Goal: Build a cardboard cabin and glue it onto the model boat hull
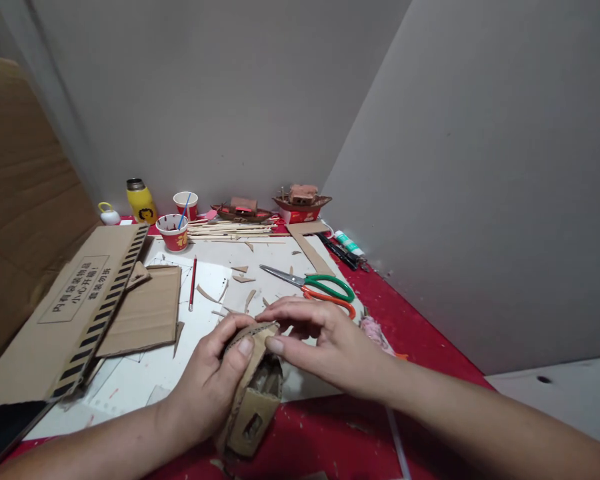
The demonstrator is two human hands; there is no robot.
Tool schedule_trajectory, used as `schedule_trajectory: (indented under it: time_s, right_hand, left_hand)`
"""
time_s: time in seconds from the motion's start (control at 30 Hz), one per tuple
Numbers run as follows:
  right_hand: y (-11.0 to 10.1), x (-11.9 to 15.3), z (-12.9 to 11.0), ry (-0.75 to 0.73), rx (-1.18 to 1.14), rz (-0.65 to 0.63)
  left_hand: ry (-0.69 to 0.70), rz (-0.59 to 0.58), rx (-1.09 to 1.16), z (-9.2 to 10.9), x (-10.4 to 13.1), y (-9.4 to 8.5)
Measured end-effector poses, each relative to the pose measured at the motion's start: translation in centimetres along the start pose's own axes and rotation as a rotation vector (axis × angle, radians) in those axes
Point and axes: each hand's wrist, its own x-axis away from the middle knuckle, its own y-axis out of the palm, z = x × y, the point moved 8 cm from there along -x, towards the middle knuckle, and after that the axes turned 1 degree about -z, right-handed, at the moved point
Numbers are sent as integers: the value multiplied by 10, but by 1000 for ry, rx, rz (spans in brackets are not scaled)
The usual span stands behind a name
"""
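Observation:
My left hand (215,373) grips a small cardboard model (255,410) by its left side, thumb on top and fingers round the far edge. The model is hollow, with an opening in its middle and a cut-out slot in its near end. My right hand (320,340) pinches the model's upper right edge between thumb and fingers. Just beyond my right hand lie scissors (325,285) with one green and one orange handle. Cardboard scraps (243,279) are scattered on white paper past both hands.
Left stand a printed cardboard box (35,347) and a flat cardboard piece (145,313). A pencil (193,283) lies centrally. Behind are paper cups (173,233), a yellow bottle (141,202), thin sticks (230,229) and two brown model boats (243,208). A grey wall (480,167) rises at right.

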Motion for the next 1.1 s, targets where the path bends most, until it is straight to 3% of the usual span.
schedule_trajectory:
  time_s: [0.17, 0.33, 0.4, 0.5, 0.57, 0.8, 0.9, 1.03, 1.1]
  right_hand:
    - [3, -2, -6, -102, 28, 5]
    - [-3, -5, 8, 25, -25, -11]
    - [-10, -3, 15, 105, -79, 6]
    - [-18, 2, 23, 201, -111, 51]
    - [-19, 6, 27, 233, -134, 62]
    - [8, 19, 31, 291, -244, 22]
    - [29, 30, 35, 327, -318, -51]
    - [58, 42, 42, 359, -417, -134]
    - [74, 43, 42, 354, -527, -150]
  left_hand:
    - [-45, 40, 25, -6, -1, -1]
    - [-218, 10, 254, -11, -8, 1]
    - [-363, -7, 411, -19, -9, 3]
    - [-752, -47, 658, -43, 0, 10]
    - [-907, -69, 777, -51, 4, 12]
    - [-851, -11, 847, -55, -7, -5]
    - [-775, 151, 846, -49, -8, -13]
    - [-525, 456, 764, -31, -12, -33]
    - [-409, 555, 699, -24, -12, -43]
